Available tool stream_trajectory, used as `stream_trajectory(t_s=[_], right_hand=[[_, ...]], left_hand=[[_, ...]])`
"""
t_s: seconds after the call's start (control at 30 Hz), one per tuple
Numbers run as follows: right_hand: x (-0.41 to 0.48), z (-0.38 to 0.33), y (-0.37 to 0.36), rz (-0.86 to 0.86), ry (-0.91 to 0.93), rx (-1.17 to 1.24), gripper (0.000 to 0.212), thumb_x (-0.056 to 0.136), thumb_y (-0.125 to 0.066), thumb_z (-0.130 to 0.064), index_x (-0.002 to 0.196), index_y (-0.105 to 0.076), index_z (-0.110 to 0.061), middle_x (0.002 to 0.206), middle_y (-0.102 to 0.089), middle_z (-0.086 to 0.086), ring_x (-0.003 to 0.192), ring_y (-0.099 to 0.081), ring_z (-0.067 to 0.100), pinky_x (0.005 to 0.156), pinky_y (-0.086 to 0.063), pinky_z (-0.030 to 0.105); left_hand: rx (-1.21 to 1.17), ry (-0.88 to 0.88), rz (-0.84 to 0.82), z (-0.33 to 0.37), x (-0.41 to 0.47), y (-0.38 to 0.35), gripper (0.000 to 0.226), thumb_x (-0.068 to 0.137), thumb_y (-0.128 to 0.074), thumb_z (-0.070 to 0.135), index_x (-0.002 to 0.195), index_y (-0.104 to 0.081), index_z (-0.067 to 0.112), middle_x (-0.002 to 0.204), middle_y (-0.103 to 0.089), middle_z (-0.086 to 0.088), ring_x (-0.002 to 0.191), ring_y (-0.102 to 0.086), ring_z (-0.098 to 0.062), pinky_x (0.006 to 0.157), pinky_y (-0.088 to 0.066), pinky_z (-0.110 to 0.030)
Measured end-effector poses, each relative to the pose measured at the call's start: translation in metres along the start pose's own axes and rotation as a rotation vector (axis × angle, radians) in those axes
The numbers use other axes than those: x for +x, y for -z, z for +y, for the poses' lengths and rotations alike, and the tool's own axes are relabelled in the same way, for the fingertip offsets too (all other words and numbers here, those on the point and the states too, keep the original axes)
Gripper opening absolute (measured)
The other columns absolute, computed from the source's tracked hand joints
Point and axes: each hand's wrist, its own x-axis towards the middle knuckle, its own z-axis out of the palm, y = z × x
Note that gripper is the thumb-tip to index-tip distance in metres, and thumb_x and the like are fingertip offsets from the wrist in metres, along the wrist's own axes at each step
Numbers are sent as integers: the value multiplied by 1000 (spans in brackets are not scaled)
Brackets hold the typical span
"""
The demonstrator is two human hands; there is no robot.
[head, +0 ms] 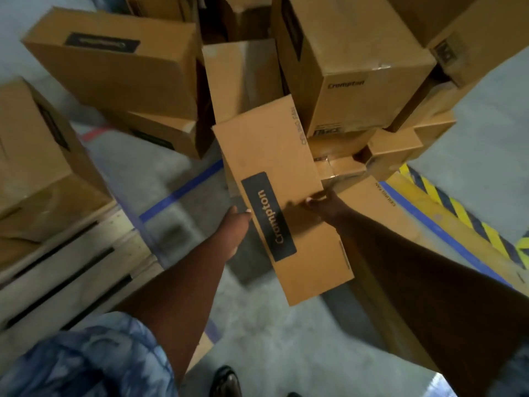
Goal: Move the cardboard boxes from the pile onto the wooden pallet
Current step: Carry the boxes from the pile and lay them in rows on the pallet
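A long flat cardboard box (274, 167) with a black "Crompton" label is lifted in the middle of the view, in front of the pile. My left hand (236, 227) grips its left edge, thumb on top. My right hand (320, 202) grips its right edge, fingers curled under. The pile of cardboard boxes (357, 70) rises behind and to the right. The wooden pallet (65, 270) lies at the lower left, with a box (37, 173) standing on its far end.
Two stacked boxes (120, 70) stand at the upper left. Another long box (380, 213) lies under my right forearm. Blue floor tape (183, 190) and yellow-black hazard stripes (463, 213) mark the grey concrete floor. My shoe (226, 382) shows at the bottom.
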Motion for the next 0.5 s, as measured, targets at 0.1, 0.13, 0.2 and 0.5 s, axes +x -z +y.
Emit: stream_trajectory(t_s=[0.1,0.13,0.2,0.5], right_hand=[[26,23,1,-28,-62,7,90,51,-82,-49,130,-61,-12,120,-69,13,112,-66,31,99,-53,56],[19,17,0,-35,-78,-2,89,49,-82,-49,128,-62,-12,119,-69,13,112,-65,31,98,-53,56],[17,9,-1,4,-97,-34,85,50,-82,-45,126,-62,-11,119,-67,13,114,-63,33,93,-56,54],[-88,-156,-9,22,-53,92,63,84,-70,-20,140,-43,-33,127,-56,5,115,-55,30,99,-49,52]], left_hand=[[-25,24,-109,-6,4,-8,66,102,-50,37,157,-22,13,161,-30,-13,146,-32,-33,119,-26,-48],[-31,16,-132,-4,0,-10,62,103,-49,31,156,-25,9,159,-33,-11,146,-32,-31,118,-25,-43],[-11,-16,-130,-3,-2,-13,52,104,-49,16,152,-33,7,149,-43,-8,142,-37,-29,109,-30,-35],[-212,-233,-90,101,-93,65,60,101,-40,4,153,-33,32,133,-55,9,118,-54,-14,83,-42,-37]])
